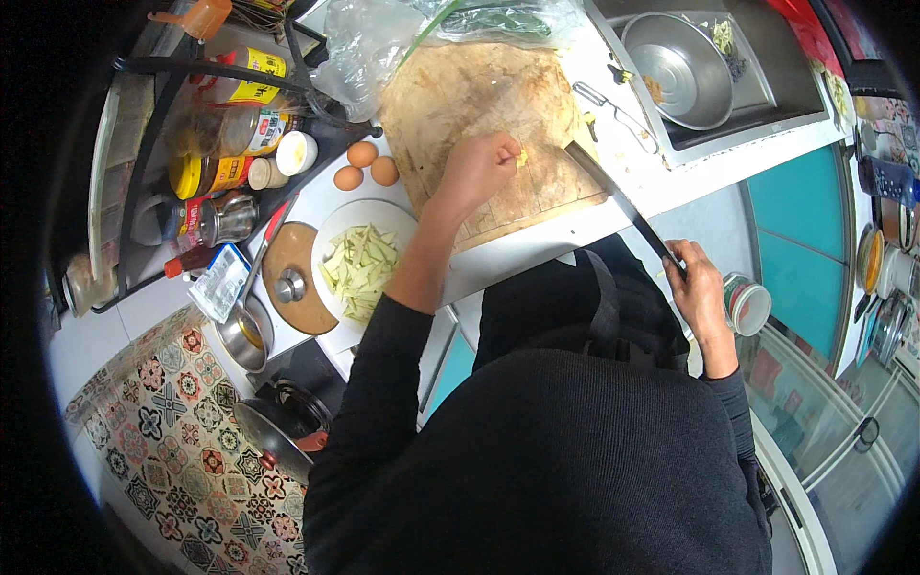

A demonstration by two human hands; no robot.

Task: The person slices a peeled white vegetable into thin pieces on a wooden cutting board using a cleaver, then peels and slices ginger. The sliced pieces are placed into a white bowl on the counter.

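Observation:
A worn wooden cutting board lies on the white counter before me. Over its middle is my left hand, its fingers bent together beside a small yellow piece, perhaps ginger; whether they pinch it I cannot tell. My right hand grips a kitchen knife by its handle, off the counter's front edge, and the blade's far end is over the board's right part. Left of the board stand a white plate of pale green vegetable strips and three brown eggs.
A vegetable peeler lies between the board and the sink, which holds a steel bowl. Plastic bags lie behind the board. A rack of seasoning bottles and a glass lid are at left.

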